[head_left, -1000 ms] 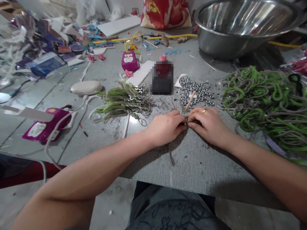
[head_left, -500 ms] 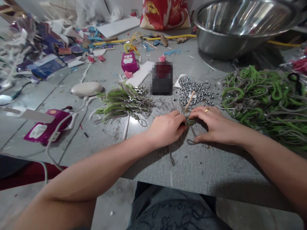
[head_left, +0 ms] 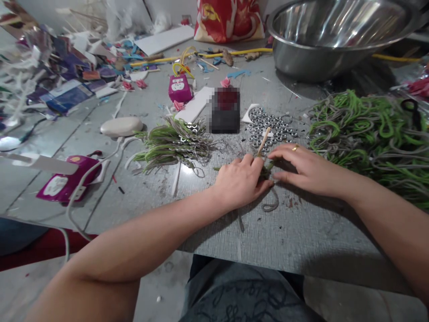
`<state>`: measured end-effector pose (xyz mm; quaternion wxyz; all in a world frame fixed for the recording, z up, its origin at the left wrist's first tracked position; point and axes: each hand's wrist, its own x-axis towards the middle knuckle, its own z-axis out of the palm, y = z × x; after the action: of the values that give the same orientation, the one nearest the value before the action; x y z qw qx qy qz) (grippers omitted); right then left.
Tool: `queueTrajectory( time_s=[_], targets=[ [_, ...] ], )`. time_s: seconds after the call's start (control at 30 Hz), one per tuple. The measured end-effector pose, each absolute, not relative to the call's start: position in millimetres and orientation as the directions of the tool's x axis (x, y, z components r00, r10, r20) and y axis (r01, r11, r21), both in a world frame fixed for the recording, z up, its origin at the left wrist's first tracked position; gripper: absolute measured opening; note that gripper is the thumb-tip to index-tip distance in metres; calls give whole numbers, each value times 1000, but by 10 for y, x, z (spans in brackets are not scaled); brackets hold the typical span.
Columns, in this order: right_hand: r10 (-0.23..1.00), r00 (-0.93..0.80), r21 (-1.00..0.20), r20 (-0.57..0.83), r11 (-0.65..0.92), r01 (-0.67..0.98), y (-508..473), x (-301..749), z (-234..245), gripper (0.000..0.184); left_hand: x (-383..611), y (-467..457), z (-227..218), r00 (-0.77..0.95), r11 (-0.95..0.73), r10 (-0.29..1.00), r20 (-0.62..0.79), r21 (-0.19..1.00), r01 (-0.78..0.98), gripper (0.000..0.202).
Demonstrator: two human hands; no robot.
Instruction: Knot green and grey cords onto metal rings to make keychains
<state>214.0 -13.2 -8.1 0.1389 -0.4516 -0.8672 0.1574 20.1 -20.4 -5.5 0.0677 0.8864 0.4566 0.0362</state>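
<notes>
My left hand (head_left: 239, 181) is closed over a grey-and-green cord (head_left: 271, 205) on the table, with its thumb pointing right along it. A loop of the grey cord lies just below my fingertips, and a loose grey end (head_left: 241, 223) sticks out under the palm. My right hand (head_left: 306, 172), with a ring on one finger, pinches the green part of the cord from the right; its fingertips partly hide it. Just beyond my hands a thin wooden stick (head_left: 264, 142) leans up beside a heap of small shiny metal rings (head_left: 271, 123).
A bundle of ringed green-and-grey cords (head_left: 170, 143) lies left; a large cord pile (head_left: 365, 143) is at right. Behind stand a steel basin (head_left: 328, 58) and a red bag (head_left: 229, 22). Purple power strips (head_left: 67, 179) and a white cable (head_left: 72, 201) lie left, near scraps (head_left: 63, 89).
My left hand has shifted slightly right and flattened over the cord. The right thumb has risen off the grey loop, which now lies free below the hands.
</notes>
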Motion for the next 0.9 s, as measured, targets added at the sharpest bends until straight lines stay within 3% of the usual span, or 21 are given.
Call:
queueTrajectory(
  time_s=[0.13, 0.53, 0.7, 0.9],
  targets=[
    [813, -541, -298, 213, 582, 757, -54, 2139, -158, 18, 201, -207, -53, 585, -576, 811, -11, 160, 802, 43],
    [831, -491, -53, 260, 520, 852, -11, 2025, -237, 22, 186, -199, -45, 606, -593, 795, -27, 172, 786, 56],
    [837, -473, -45, 275, 502, 863, 4, 2019, -237, 23, 192, -199, -42, 610, -597, 792, -31, 173, 784, 62],
    [833, -456, -161, 314, 520, 839, -43, 2024, -191, 20, 141, -180, -3, 630, -605, 776, -39, 240, 759, 57]
  ],
)
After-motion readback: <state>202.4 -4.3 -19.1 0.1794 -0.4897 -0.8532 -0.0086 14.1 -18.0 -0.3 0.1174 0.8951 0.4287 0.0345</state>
